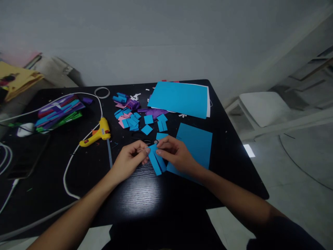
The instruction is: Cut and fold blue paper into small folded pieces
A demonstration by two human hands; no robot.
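Both hands meet over the near middle of the black table. My left hand [132, 156] pinches the upper left edge of some blue paper strips [155, 161]. On their other side, my right hand [174, 152] has its thumb and fingers closed on the top of the same strips, which fan apart toward the bottom. A scissors handle [139, 135] lies partly hidden just behind my left hand. Under and beside my right hand is a flat blue sheet [196, 144]. Small blue paper squares [148, 119] are scattered beyond my hands.
A yellow glue gun [102, 131] with a white cord lies on the left. Behind it are a bundle of coloured strips [59, 111] and a tape ring [102, 92]. Large blue sheets [182, 97] cover the back right. A white chair [264, 106] stands beyond the table [236, 166].
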